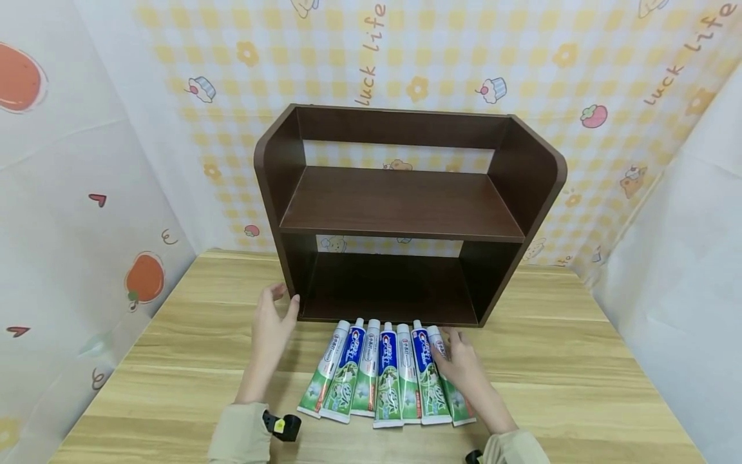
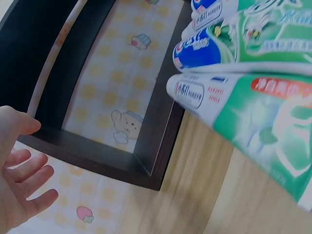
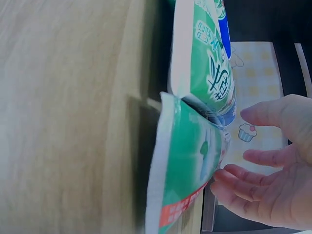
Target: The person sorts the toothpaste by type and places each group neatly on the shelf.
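Several toothpaste tubes (image 1: pixel 388 380), green-and-white ones alternating with blue-and-green ones, lie fanned in a row on the wooden table, caps toward a dark brown shelf (image 1: pixel 400 233). My left hand (image 1: pixel 272 328) is beside the shelf's lower left corner, thumb and fingers spread, with nothing in it. In the left wrist view its fingers appear near the shelf's dark side panel (image 2: pixel 83 158). Over the rightmost tube (image 3: pixel 187 161) my right hand (image 1: pixel 464 364) reaches with loosely bent, parted fingers. The right wrist view shows its fingertips right at that tube's edge, the thumb apart.
The shelf has two open levels and stands at the back of the table (image 1: pixel 174 361). Behind it hangs a yellow checked cloth (image 1: pixel 417 58) with printed cartoons. White sheets (image 1: pixel 87 193) enclose the sides.
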The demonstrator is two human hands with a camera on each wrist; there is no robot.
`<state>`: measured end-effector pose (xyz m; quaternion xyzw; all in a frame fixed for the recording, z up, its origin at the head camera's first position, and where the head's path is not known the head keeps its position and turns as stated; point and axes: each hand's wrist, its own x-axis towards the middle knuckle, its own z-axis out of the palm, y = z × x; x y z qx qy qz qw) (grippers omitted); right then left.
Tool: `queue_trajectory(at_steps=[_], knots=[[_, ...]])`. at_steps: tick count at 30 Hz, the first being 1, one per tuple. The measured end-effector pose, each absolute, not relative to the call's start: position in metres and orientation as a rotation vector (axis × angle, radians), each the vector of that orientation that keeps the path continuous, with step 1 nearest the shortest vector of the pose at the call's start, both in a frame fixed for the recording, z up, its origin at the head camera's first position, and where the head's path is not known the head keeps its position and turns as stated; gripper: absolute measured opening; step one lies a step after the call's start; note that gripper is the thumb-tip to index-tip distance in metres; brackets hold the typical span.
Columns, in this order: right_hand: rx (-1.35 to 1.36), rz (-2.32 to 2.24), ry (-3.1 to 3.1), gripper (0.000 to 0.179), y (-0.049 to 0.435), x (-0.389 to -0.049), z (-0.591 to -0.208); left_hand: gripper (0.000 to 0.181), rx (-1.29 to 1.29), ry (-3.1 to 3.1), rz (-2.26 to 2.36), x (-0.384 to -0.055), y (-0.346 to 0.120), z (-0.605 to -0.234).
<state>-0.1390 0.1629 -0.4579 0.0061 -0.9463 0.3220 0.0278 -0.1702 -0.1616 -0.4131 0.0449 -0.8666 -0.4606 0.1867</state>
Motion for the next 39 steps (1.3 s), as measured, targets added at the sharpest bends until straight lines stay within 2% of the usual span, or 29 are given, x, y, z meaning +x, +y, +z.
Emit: queue_trajectory(at_steps=[12,23,30,36,39], knots=[[-0.109,0.959,-3.029,0.054,0.166,-0.136,-0.458,0.045,0.150,-2.426,-1.287,-0.185,-0.174,-0.416],[-0.054,0.963,-2.986,0.051,0.165,-0.133,-0.460,0.053,0.081,-2.577,-1.238,-0.199,-0.178,-0.413],[-0.065,0.952,-3.074,0.052,0.167,-0.133,-0.461,0.050,0.003,-2.632,-1.201,-0.212,-0.182,-0.407],[-0.056,0.885,-3.080,0.031,0.167,-0.134,-0.462,0.043,-0.074,-2.707,-1.144,-0.220,-0.186,-0.402],[-0.059,0.848,-3.086,0.030,0.166,-0.133,-0.462,0.040,-0.079,-2.736,-1.171,-0.222,-0.188,-0.401]])
